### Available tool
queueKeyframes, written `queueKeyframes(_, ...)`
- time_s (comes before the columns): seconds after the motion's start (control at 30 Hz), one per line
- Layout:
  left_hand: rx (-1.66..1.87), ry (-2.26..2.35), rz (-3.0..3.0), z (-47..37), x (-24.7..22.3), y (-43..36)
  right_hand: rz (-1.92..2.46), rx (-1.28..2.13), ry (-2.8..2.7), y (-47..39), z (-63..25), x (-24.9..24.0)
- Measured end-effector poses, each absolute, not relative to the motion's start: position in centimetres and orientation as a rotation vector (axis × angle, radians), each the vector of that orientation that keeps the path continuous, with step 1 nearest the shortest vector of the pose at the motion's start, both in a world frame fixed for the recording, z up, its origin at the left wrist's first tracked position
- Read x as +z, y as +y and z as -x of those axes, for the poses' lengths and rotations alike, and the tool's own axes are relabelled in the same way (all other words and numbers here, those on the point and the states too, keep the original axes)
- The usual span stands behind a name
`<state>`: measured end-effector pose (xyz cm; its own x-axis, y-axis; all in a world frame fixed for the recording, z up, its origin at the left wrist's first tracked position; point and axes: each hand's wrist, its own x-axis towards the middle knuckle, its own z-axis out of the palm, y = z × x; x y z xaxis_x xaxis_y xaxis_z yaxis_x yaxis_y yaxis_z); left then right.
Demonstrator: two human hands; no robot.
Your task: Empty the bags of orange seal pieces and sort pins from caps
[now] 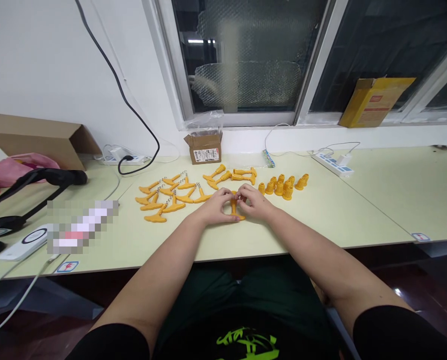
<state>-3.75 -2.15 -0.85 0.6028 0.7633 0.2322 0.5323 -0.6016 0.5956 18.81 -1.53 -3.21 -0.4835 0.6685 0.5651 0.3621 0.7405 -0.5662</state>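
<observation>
Near the table's front edge, my left hand (217, 207) is closed on a yellow corkscrew piece (234, 209), its T-shaped handle end pointing toward me. My right hand (254, 201) pinches at the far end of the same piece, where the fingertips hide the detail. To the left lie several yellow handles with metal spirals (174, 205). Just beyond my hands are several joined yellow pieces (218, 178) lying on their sides. Several yellow caps (279, 188) stand grouped to the right of my right hand.
A small open carton (206, 149) stands by the wall behind the pieces. Power strips (332, 164) lie at the back right and back left. At the left are a large cardboard box (39, 140), a black-framed object (28, 190) and a white device (26, 245) with cables.
</observation>
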Motion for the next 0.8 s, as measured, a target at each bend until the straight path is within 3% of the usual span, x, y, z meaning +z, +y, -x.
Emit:
queueKeyframes(0.27,0.534,0.984,-2.373,3.3,-0.6,-3.1,0.908,0.339,-2.153,0.0,-19.7,-4.5)
queueKeyframes(0.6,0.832,0.923,-2.134,3.2,-0.6,-2.3,1.019,0.286,-2.258,0.7,-20.4,-4.7)
queueKeyframes(0.8,1.099,0.953,-1.656,3.8,-0.3,-1.3,1.083,0.599,-2.209,-0.4,-20.1,-3.4)
